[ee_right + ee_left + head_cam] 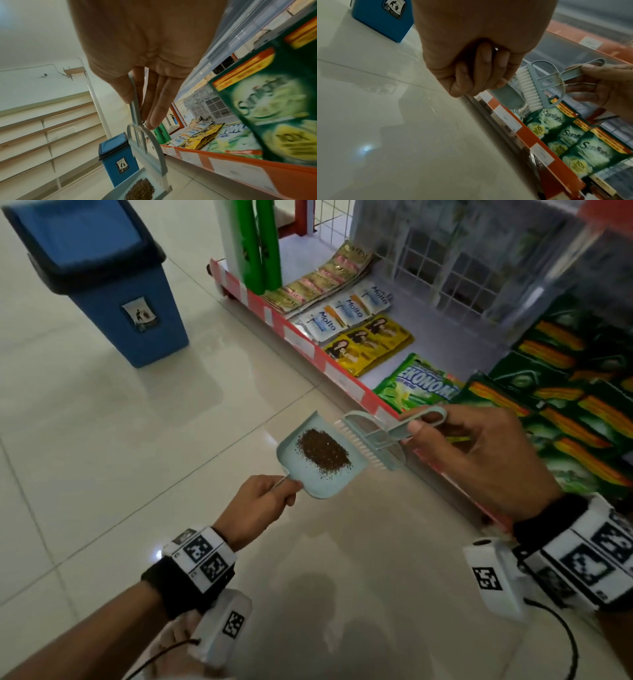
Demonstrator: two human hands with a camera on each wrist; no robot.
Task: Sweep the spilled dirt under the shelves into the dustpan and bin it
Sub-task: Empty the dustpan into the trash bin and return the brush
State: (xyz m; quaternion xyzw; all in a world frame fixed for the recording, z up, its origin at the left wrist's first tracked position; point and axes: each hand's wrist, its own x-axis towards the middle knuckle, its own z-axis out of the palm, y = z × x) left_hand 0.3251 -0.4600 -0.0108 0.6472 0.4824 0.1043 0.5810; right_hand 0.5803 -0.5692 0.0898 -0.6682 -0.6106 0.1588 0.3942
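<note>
My left hand [263,501] grips the short handle of a pale green dustpan [294,463], held above the floor beside the shelf. A pile of dark brown dirt [323,451] lies in the pan, also seen in the right wrist view as dirt [140,190]. My right hand [479,446] pinches the handle of a matching brush [371,440], whose white bristles [529,89] rest at the pan's open edge. In the left wrist view my left hand [481,75] curls round the pan handle. The blue bin [102,278] stands at the far left, its swing lid closed.
The bottom shelf [301,340] with its red-and-white edge runs diagonally on the right, stocked with Molto sachets [346,313], yellow sachets [370,344] and green soap packs [561,405]. Two green bottles [260,244] stand at its far end. Glossy tile floor [120,457] lies between me and the bin.
</note>
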